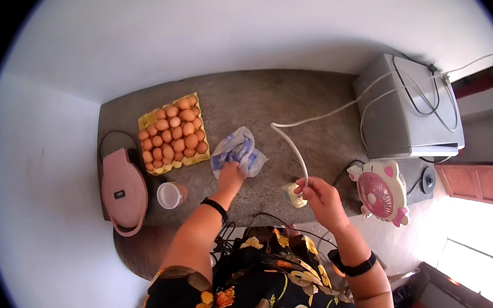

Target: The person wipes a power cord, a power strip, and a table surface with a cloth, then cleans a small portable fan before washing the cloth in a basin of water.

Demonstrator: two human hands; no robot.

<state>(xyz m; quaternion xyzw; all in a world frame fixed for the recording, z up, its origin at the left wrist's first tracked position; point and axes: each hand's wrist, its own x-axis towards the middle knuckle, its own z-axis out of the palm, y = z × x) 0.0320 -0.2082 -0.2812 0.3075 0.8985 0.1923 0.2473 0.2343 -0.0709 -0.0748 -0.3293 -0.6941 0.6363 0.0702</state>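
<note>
My left hand (pixel 232 172) is closed on a crumpled, see-through plastic bag (pixel 249 154) with blue-purple print, which lies on the grey counter. Its fingertips are hidden in the folds. Over at the right, my right hand (pixel 326 202) pinches a thick white cable (pixel 294 148) between thumb and fingers, near the counter's front edge. Just beneath those fingers is a small pale yellowish-white block (pixel 295 195); whether the cable joins it I cannot tell. Left of the bag, a yellow tray (pixel 205 156) bears many brown eggs (pixel 175 121).
A pink round-lidded appliance (pixel 123 192) and a white-lidded tub (pixel 169 195) stand at the front left of the counter (pixel 252 95). Toward the right are a pink-and-white fan (pixel 377 193) and a large grey box-shaped appliance (pixel 388 111) with cables draped over it.
</note>
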